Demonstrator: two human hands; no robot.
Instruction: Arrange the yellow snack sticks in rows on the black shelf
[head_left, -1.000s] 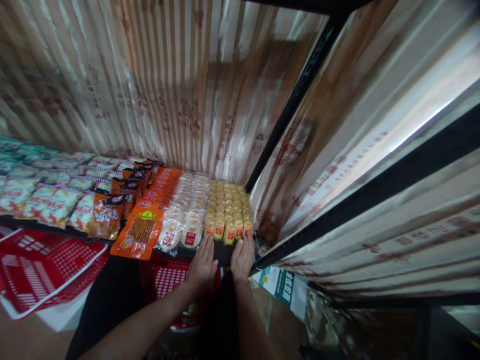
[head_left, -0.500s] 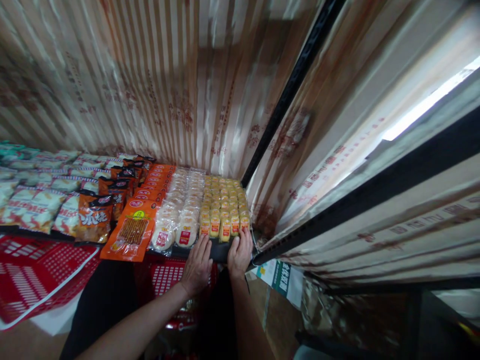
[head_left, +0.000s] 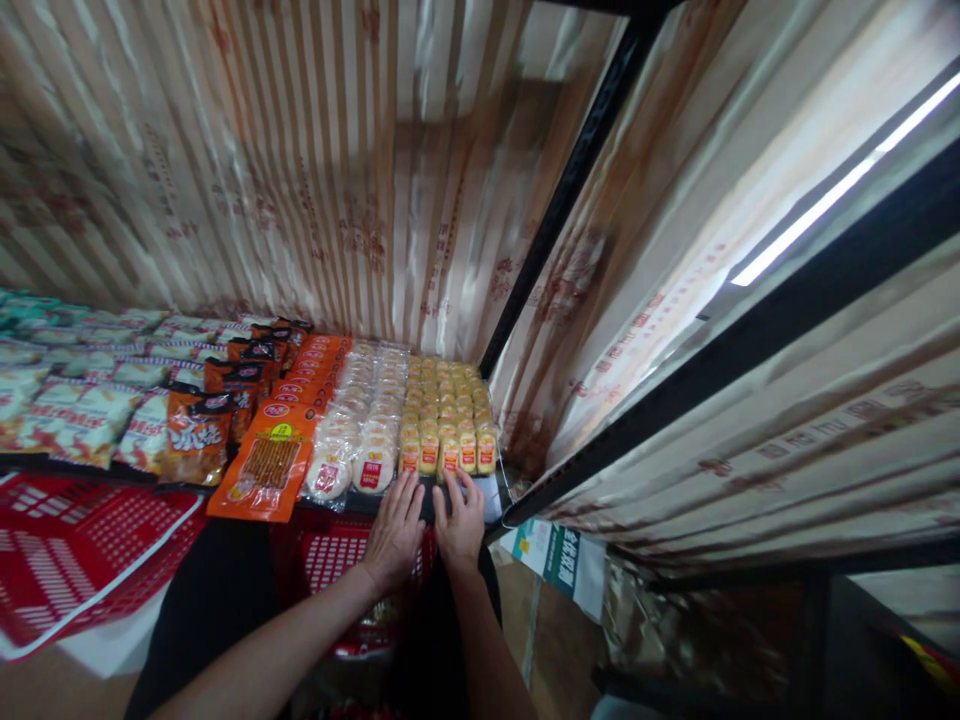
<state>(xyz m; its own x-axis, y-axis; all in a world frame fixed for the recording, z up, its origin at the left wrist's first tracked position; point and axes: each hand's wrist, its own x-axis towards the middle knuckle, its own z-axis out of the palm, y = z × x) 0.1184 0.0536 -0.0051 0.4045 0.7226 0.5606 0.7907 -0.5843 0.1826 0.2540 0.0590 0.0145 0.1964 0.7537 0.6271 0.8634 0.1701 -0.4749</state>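
Note:
Small yellow packaged cakes (head_left: 448, 410) stand in tight rows at the right end of the dark shelf (head_left: 367, 503). My left hand (head_left: 397, 530) lies at the shelf's front edge, fingers stretched toward the leftmost front cakes. Beside it, my right hand (head_left: 459, 520) has its fingers apart, with the tips at the lower end of the middle front cakes. Neither hand has a pack in its grasp. Just left of the cakes are round white biscuits in clear wrappers (head_left: 372, 465), then orange bags of brown sticks (head_left: 266, 458).
Brown snack bags (head_left: 196, 435) and white snack bags (head_left: 97, 420) fill the shelf's left part. Red baskets (head_left: 90, 550) sit below. A black shelf post (head_left: 559, 200) rises before the striped curtain (head_left: 300, 180). At lower right hangs a green and white printed sheet (head_left: 562, 565).
My right hand has shifted left, off the rightmost front cake to the middle ones. My left hand stays nearly in place. The view has tilted slightly.

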